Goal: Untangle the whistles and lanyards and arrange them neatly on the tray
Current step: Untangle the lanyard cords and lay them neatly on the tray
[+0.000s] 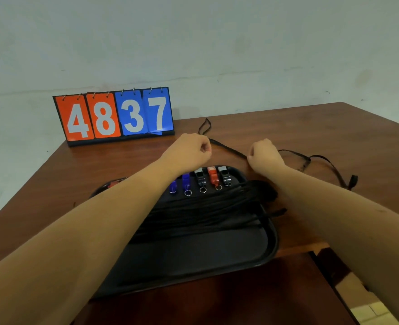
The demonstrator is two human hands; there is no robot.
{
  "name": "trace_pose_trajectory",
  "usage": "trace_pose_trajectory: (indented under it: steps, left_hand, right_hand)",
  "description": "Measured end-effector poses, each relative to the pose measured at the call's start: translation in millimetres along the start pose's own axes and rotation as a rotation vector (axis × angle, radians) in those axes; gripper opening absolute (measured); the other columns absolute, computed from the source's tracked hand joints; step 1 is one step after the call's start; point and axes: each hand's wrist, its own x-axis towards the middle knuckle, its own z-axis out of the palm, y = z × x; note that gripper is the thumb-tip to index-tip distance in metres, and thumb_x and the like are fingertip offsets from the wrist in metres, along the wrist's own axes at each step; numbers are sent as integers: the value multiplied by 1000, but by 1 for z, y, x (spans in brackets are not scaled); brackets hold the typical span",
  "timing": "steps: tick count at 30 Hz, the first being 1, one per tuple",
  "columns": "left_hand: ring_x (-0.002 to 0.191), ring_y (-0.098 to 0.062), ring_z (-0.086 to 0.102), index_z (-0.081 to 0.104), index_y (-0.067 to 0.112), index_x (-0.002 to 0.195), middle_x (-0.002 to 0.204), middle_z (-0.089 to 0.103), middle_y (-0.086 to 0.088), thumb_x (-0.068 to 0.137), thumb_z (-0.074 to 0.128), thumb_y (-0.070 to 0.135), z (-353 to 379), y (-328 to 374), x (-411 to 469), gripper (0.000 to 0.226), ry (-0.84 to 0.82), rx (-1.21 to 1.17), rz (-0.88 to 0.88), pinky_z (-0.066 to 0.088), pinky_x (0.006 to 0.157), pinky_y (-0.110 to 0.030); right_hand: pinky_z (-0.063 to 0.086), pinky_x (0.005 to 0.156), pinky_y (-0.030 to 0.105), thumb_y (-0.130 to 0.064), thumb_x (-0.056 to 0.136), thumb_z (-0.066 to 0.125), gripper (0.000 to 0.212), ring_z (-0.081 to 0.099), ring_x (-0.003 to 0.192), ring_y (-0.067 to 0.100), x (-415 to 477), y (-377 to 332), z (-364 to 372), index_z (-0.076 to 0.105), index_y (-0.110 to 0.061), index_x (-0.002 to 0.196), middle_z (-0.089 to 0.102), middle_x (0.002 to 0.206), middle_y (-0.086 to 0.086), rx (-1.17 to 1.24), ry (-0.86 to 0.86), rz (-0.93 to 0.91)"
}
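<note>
Beyond the tray (273, 242), the left hand (189, 150) and right hand (264, 156) each pinch a black lanyard (228, 148), stretching it straight. Next, it likely needs folding and laying on the tray.

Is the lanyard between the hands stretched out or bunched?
Stretched out: the lanyard runs straight from left hand to right hand, over the table beyond the tray.

Dim, even indoor light, soft focus, wide-angle stretching at edges, faint shadows
</note>
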Motion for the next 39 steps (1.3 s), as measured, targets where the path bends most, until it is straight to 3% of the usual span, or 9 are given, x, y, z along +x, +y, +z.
trace_pose_trajectory:
  steps: [4, 8, 13, 18, 23, 27, 30, 33, 39]
  left_hand:
    - [79, -10, 64, 69, 16, 89, 87, 69, 5, 98, 52, 28, 4, 10, 2, 23, 16, -105, -78, 46, 73, -24]
    - [84, -19, 73, 69, 5, 100, 90, 77, -8, 100, 46, 46, -2, 28, 2, 47, -112, -754, -397, 56, 79, -30]
    - [82, -20, 69, 68, 2, 102, 84, 71, -8, 94, 64, 22, -16, 45, -9, 22, -89, -1224, -409, 57, 82, -32]
    - [77, -13, 70, 64, 0, 111, 79, 72, -2, 96, 59, 9, -44, 59, -29, 19, 62, -1087, -259, 57, 85, -32]
    - [60, -10, 60, 64, 5, 104, 79, 67, -2, 99, 54, 10, -82, 71, -64, 12, -77, -907, -32, 50, 59, -23]
    - [54, -8, 48, 65, 9, 99, 78, 67, 0, 98, 56, 13, -96, 71, -85, 10, -152, -815, 78, 36, 54, -22]
    - [50, -7, 42, 66, 10, 100, 71, 62, 4, 98, 56, 14, -103, 63, -100, 11, -73, -787, 94, 36, 50, -17]
    - [50, -9, 38, 67, 11, 101, 66, 53, 3, 98, 56, 17, -111, 45, -111, 13, 37, -766, 73, 35, 51, -19]
    - [46, -7, 39, 67, 20, 100, 60, 49, 4, 97, 58, 28, -115, 11, -142, 12, 43, -624, -14, 35, 44, -13]
  right_hand:
    - [49, 70, 28, -13, 96, 52, 16, 66, 88, 23, -18, -12, -18, 66, -11, 88, 70, 97, 8, 429, 62, -8]
    - [52, 67, 29, -11, 93, 62, 8, 63, 66, 10, -62, -40, -56, 70, -12, 91, 75, 79, 3, 890, -74, -135]
    - [53, 71, 30, -10, 91, 68, 11, 65, 71, 14, -104, -50, -79, 73, -1, 96, 76, 82, 9, 875, -200, -283]
    - [53, 77, 31, -22, 91, 67, 13, 68, 82, 12, -118, -42, -96, 75, -14, 96, 76, 93, 4, 782, -62, -232]
    - [35, 107, 29, -40, 84, 75, 72, 39, 131, 3, -130, -49, -107, 38, -39, 146, 40, 144, -14, 576, -14, -379]
    - [32, 115, 43, -49, 87, 66, 32, 42, 136, 12, -138, -71, -114, 64, -40, 118, 46, 148, -6, 625, 22, -455]
    - [40, 109, 38, -25, 96, 61, 13, 56, 123, 17, -141, -79, -126, 71, -26, 103, 62, 133, -1, 691, 147, -422]
    - [44, 83, 24, -20, 100, 54, 17, 62, 96, 8, -147, -76, -146, 71, -19, 100, 71, 103, -2, 583, 232, -448]
    - [50, 62, 27, -21, 101, 54, 18, 58, 56, 18, -177, -71, -163, 69, -11, 102, 56, 60, 0, 462, -24, -538]
